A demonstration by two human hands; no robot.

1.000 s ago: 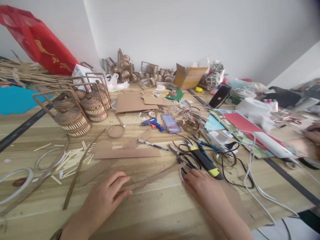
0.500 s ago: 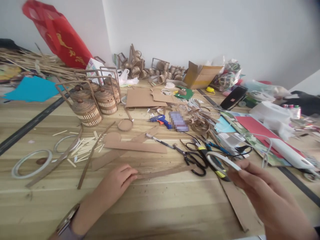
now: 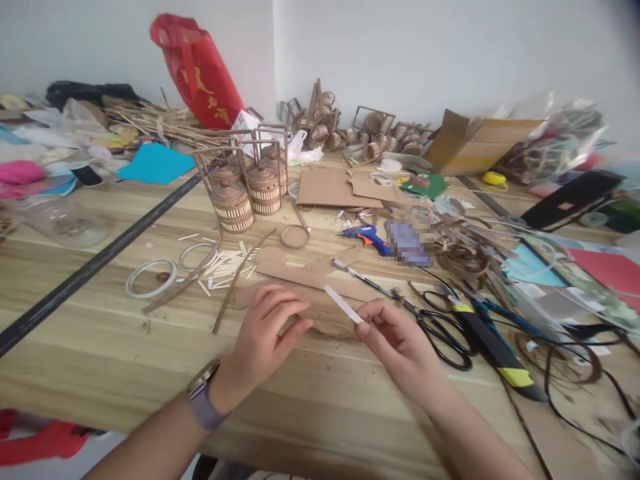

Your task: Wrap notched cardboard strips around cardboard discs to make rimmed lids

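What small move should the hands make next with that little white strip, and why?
Perhaps bring the left hand to the free end of the white strip: the right hand pinches only one end, the other juts out, and the left hand is close by.

The right grip (image 3: 400, 341) now sits nearer the left grip (image 3: 267, 330), bringing its white strip (image 3: 344, 304) between them.

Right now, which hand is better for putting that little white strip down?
Probably the right hand: it pinches the white strip by one end, leaving the other end free. The left hand isn't touching the strip.
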